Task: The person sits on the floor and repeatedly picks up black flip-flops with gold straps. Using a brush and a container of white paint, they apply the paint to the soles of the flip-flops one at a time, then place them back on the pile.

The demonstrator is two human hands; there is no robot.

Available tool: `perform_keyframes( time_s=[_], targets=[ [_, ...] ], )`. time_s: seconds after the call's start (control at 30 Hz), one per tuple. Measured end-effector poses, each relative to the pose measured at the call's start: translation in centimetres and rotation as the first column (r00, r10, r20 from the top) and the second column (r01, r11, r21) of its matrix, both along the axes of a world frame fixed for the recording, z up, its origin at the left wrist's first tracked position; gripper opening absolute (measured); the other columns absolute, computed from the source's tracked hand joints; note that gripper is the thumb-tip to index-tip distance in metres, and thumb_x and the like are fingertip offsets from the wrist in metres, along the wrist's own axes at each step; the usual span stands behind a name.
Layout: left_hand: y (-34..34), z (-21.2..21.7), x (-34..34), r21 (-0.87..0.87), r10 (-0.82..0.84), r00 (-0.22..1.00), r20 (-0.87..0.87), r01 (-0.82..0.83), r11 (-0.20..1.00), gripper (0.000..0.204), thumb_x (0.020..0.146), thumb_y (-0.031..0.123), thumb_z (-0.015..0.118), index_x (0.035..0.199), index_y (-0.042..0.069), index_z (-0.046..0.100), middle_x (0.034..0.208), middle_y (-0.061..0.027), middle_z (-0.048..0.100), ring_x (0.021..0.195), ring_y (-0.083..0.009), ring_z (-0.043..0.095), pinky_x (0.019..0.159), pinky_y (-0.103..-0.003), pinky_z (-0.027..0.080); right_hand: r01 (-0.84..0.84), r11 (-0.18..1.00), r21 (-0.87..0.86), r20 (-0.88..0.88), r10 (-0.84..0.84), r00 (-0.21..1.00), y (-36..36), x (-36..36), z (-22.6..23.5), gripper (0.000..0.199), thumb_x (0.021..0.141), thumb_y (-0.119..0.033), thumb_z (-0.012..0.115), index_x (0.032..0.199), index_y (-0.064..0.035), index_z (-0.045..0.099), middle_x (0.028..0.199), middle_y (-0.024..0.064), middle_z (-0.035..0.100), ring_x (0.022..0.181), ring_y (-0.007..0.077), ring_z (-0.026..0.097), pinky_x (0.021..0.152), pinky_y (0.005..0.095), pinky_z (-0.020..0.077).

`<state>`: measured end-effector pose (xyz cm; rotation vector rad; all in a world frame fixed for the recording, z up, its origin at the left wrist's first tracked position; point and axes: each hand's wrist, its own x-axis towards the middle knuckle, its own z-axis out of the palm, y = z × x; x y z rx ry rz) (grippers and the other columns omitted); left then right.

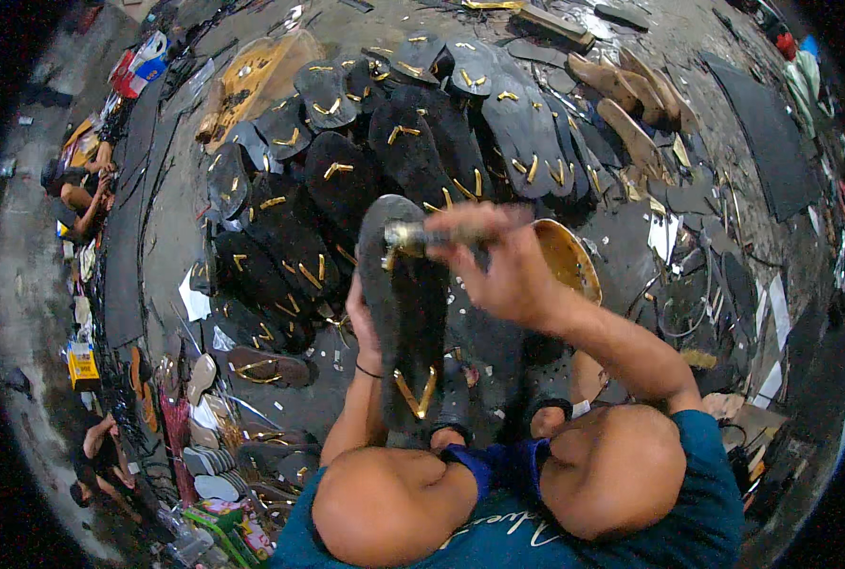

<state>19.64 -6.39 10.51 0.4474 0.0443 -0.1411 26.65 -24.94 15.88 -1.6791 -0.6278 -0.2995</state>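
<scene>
My left hand (363, 318) is closed around the left edge of a dark sandal sole (405, 322), which stands tilted up in front of my knees. Most of its fingers are hidden behind the sole. A glossy gold V mark (417, 394) lies at the sole's near end. My right hand (503, 275) grips a brush (451, 226), blurred by motion. Its pale tip meets the far part of the sole, beside another gold mark. Just beyond my right wrist sits a yellow bowl (584, 251) with dark specks.
Many dark soles (342, 171) with gold marks cover the ground ahead. Brown foot-shaped forms (631, 90) lie far right, near a black sheet (759, 133). Scraps and grey slippers (216, 471) lie left. Two other people (86, 194) sit along the far left edge.
</scene>
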Motion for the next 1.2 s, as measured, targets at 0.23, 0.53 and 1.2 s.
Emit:
perform_keyframes(
  time_s=[0.23, 0.53, 1.2],
  targets=[
    [-2.7, 0.2, -0.7, 0.421, 0.153, 0.973, -0.171, -0.068, 0.905, 0.055, 0.102, 0.041, 0.033, 0.14, 0.003, 0.044, 0.137, -0.0143, 0.052, 0.12, -0.0242, 0.056, 0.103, -0.04, 0.045, 0.071, 0.967, -0.246, 0.143, -0.036, 0.989, 1.0, 2.1, 0.8, 0.023, 0.08, -0.005, 0.064, 0.103, -0.0088, 0.063, 0.094, 0.0148, 0.066, 0.086, 0.0339, 0.063, 0.074, 0.0425, 0.0498],
    [1.2, -0.3, -1.7, 0.039, 0.034, 0.998, 0.045, -0.036, 0.999, 0.053, 0.102, 0.036, 0.028, 0.144, 0.005, 0.038, 0.141, -0.0165, 0.048, 0.122, -0.032, 0.054, 0.104, -0.047, 0.045, 0.061, 0.972, -0.228, -0.16, -0.099, 0.982, -1.0, 5.7, 1.2, 0.018, 0.084, -0.013, 0.069, 0.1, -0.0056, 0.068, 0.093, 0.017, 0.069, 0.086, 0.0331, 0.069, 0.077, 0.041, 0.0532],
    [5.9, -5.3, -16.8, 0.174, 0.224, 0.722, -0.654, -0.144, 0.974, 0.047, 0.099, 0.037, 0.038, 0.124, 0.001, 0.054, 0.115, -0.0162, 0.06, 0.101, -0.0299, 0.061, 0.088, -0.043, 0.05, 0.398, 0.747, -0.532, -0.073, -0.509, 0.858, -13.2, -3.3, -3.6, 0.021, 0.086, -0.018, 0.068, 0.098, -0.0015, 0.069, 0.094, 0.018, 0.069, 0.074, 0.0316, 0.068, 0.069, 0.0386, 0.0537]
  ],
)
